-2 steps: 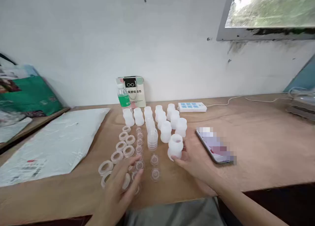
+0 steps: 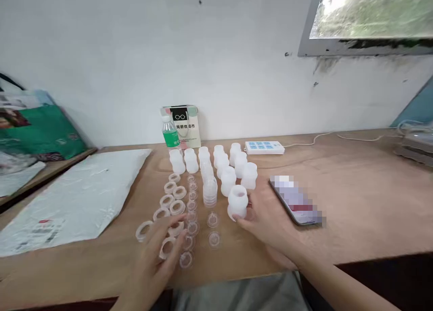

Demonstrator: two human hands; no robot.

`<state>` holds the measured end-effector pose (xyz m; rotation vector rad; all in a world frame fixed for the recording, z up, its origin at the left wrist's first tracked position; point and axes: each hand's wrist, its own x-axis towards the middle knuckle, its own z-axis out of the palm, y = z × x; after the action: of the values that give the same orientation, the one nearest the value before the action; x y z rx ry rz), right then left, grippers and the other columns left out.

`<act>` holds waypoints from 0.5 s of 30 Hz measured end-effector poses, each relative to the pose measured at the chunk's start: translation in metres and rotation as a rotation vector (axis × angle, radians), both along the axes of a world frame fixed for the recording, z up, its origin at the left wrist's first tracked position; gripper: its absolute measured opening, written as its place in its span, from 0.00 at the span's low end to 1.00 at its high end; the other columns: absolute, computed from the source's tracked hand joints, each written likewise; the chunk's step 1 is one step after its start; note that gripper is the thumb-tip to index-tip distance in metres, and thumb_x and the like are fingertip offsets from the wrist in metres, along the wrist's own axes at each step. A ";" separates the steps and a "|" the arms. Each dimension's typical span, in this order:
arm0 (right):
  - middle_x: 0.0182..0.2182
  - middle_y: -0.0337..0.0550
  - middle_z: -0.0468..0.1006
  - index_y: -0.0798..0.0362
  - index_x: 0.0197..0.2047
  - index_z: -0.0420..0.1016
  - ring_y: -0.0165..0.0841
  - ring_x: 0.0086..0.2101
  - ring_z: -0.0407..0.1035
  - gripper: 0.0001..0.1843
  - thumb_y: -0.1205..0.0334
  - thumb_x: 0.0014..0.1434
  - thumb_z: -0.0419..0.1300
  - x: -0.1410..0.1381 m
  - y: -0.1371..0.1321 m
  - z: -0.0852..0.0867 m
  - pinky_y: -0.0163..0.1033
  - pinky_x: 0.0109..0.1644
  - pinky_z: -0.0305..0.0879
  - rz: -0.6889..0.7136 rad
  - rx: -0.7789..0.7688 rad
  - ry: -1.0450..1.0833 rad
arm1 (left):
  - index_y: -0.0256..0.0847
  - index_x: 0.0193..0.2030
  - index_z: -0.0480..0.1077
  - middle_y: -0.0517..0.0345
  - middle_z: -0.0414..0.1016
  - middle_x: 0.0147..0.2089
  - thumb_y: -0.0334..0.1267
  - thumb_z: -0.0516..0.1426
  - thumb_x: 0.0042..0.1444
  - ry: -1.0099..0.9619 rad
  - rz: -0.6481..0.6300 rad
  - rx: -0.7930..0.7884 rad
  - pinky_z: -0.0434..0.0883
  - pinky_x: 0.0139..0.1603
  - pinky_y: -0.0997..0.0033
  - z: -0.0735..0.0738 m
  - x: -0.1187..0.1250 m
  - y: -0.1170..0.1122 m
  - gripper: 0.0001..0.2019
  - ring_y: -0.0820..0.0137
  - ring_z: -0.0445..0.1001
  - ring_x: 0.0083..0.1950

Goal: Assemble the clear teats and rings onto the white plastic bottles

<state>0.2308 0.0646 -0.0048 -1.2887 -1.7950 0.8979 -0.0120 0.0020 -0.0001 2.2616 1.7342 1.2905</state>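
Observation:
A small white waisted bottle with an open top is held between the thumb and fingers of my right hand, at the front of a group of similar white bottles. My left hand is spread with fingers apart over translucent rings and small clear discs, partly covering some rings. Nothing shows in its grasp. Two more clear discs lie between my hands. Behind them stands a row of stacked clear cup-shaped caps.
A phone lies right of my right hand. Behind the bottles are a power strip, a green-labelled water bottle and a paper bag. A white plastic mailer covers the table's left side, near a green bag.
My left hand has shifted left, uncovering several rings and discs near the table's front. My right hand has moved the white bottle slightly left.

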 end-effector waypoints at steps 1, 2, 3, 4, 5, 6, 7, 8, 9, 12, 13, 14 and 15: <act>0.39 0.42 0.75 0.49 0.43 0.63 0.38 0.41 0.71 0.16 0.65 0.50 0.59 -0.002 0.001 0.000 0.43 0.43 0.69 0.014 0.005 0.020 | 0.44 0.45 0.70 0.56 0.77 0.41 0.48 0.53 0.56 -0.014 0.028 -0.026 0.73 0.37 0.70 0.001 -0.006 0.001 0.14 0.67 0.74 0.37; 0.39 0.41 0.75 0.49 0.43 0.63 0.38 0.40 0.71 0.16 0.65 0.50 0.59 -0.004 0.003 -0.003 0.43 0.43 0.68 0.026 0.006 0.041 | 0.44 0.44 0.71 0.55 0.77 0.40 0.49 0.53 0.56 -0.030 0.057 -0.061 0.73 0.36 0.70 0.003 -0.012 0.003 0.15 0.67 0.74 0.36; 0.39 0.41 0.74 0.50 0.43 0.62 0.37 0.40 0.71 0.16 0.66 0.50 0.59 -0.005 0.005 -0.007 0.44 0.43 0.68 0.031 0.004 0.066 | 0.43 0.43 0.72 0.55 0.78 0.39 0.51 0.52 0.56 -0.048 0.094 -0.105 0.73 0.35 0.70 0.006 -0.017 0.006 0.17 0.67 0.75 0.35; 0.39 0.41 0.74 0.50 0.44 0.62 0.37 0.41 0.70 0.17 0.66 0.49 0.59 -0.005 0.008 -0.012 0.44 0.44 0.68 0.039 -0.004 0.090 | 0.43 0.44 0.72 0.55 0.78 0.39 0.52 0.51 0.56 -0.067 0.129 -0.158 0.73 0.34 0.70 0.009 -0.023 0.009 0.19 0.66 0.75 0.35; 0.40 0.41 0.74 0.50 0.44 0.61 0.37 0.41 0.70 0.18 0.65 0.49 0.59 -0.005 0.010 -0.017 0.44 0.44 0.68 0.045 -0.018 0.113 | 0.42 0.44 0.72 0.54 0.78 0.38 0.54 0.50 0.56 -0.085 0.154 -0.212 0.73 0.34 0.70 0.013 -0.028 0.013 0.20 0.65 0.75 0.36; 0.41 0.42 0.74 0.50 0.45 0.61 0.37 0.42 0.70 0.19 0.65 0.49 0.59 -0.005 0.013 -0.023 0.45 0.45 0.68 0.051 -0.035 0.133 | 0.41 0.45 0.72 0.54 0.79 0.39 0.55 0.49 0.56 -0.096 0.159 -0.273 0.73 0.35 0.69 0.017 -0.033 0.017 0.22 0.64 0.76 0.37; 0.42 0.42 0.74 0.50 0.46 0.61 0.37 0.42 0.70 0.19 0.64 0.49 0.59 -0.004 0.015 -0.027 0.45 0.45 0.68 0.054 -0.048 0.145 | 0.41 0.47 0.72 0.54 0.79 0.39 0.56 0.48 0.56 -0.100 0.143 -0.334 0.73 0.36 0.68 0.021 -0.037 0.022 0.23 0.63 0.76 0.39; 0.43 0.43 0.73 0.50 0.46 0.61 0.37 0.42 0.70 0.20 0.64 0.50 0.59 -0.003 0.017 -0.030 0.45 0.45 0.67 0.048 -0.053 0.146 | 0.41 0.48 0.72 0.53 0.79 0.40 0.56 0.48 0.57 -0.101 0.111 -0.388 0.73 0.39 0.67 0.024 -0.041 0.027 0.24 0.62 0.76 0.41; 0.43 0.43 0.73 0.50 0.46 0.61 0.38 0.43 0.69 0.20 0.63 0.50 0.59 -0.003 0.017 -0.032 0.45 0.46 0.67 0.037 -0.048 0.138 | 0.41 0.49 0.72 0.54 0.79 0.42 0.56 0.47 0.58 -0.100 0.074 -0.428 0.73 0.42 0.67 0.028 -0.043 0.032 0.25 0.62 0.76 0.43; 0.42 0.43 0.74 0.51 0.46 0.63 0.39 0.43 0.69 0.19 0.63 0.50 0.59 -0.001 0.016 -0.032 0.45 0.46 0.67 0.005 0.000 0.094 | 0.44 0.52 0.70 0.55 0.77 0.48 0.54 0.43 0.61 -0.095 -0.009 -0.479 0.71 0.49 0.65 0.037 -0.044 0.041 0.25 0.62 0.74 0.49; 0.42 0.43 0.74 0.51 0.46 0.63 0.39 0.43 0.68 0.18 0.63 0.50 0.58 0.000 0.015 -0.031 0.45 0.47 0.66 -0.002 0.016 0.085 | 0.45 0.53 0.70 0.56 0.76 0.50 0.54 0.41 0.61 -0.090 -0.022 -0.480 0.71 0.50 0.64 0.039 -0.044 0.042 0.25 0.62 0.73 0.50; 0.42 0.43 0.73 0.51 0.46 0.64 0.39 0.44 0.68 0.19 0.64 0.50 0.58 0.001 0.014 -0.031 0.45 0.47 0.66 -0.009 0.028 0.079 | 0.46 0.53 0.70 0.56 0.76 0.50 0.53 0.41 0.62 -0.078 -0.032 -0.478 0.70 0.50 0.64 0.039 -0.045 0.042 0.25 0.62 0.73 0.50; 0.42 0.43 0.73 0.51 0.47 0.64 0.40 0.44 0.68 0.19 0.64 0.49 0.58 0.002 0.013 -0.031 0.45 0.47 0.66 -0.013 0.036 0.072 | 0.46 0.53 0.70 0.56 0.76 0.50 0.53 0.41 0.62 -0.060 -0.038 -0.475 0.70 0.50 0.65 0.039 -0.046 0.041 0.25 0.62 0.73 0.50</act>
<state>0.2326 0.0780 -0.0359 -1.2290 -1.7367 0.8900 -0.0583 0.0430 0.0387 1.9532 1.7367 0.8146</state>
